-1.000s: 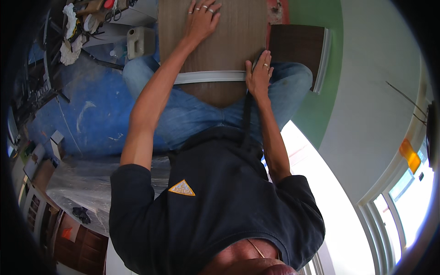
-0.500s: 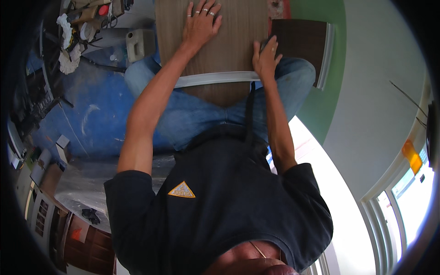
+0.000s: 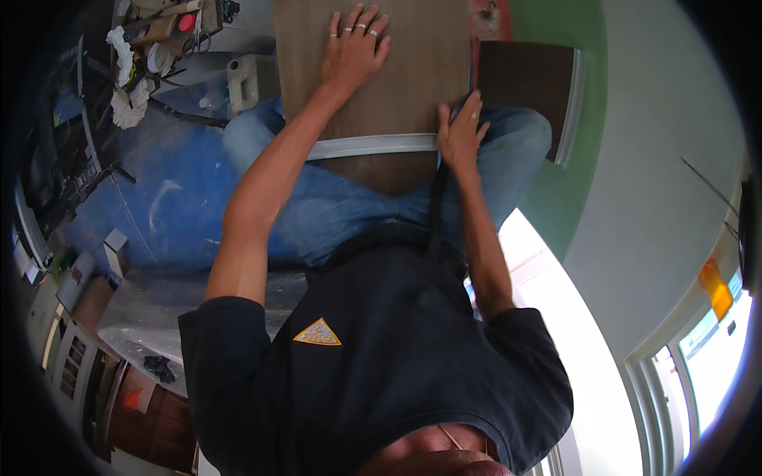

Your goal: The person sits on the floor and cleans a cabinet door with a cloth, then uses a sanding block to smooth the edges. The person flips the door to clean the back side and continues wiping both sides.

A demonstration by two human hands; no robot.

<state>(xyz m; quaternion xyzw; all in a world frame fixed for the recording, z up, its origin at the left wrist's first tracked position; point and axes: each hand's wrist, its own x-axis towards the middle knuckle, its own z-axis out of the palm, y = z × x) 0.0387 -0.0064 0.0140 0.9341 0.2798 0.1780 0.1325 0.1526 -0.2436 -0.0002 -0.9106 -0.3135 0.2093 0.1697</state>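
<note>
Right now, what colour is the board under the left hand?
The board is brown, best seen in head view.

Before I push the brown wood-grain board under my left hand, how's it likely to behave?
The board is probably stiff: it shows no sag beneath your left hand. Its broad, flat shape suggests it would slide rather than roll. Its smooth-looking face may offer little grip. Its weight is hard to judge.

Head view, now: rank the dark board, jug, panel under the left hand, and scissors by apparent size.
1. Panel, though the top edge cuts it off
2. Dark board
3. Jug
4. Scissors
</note>
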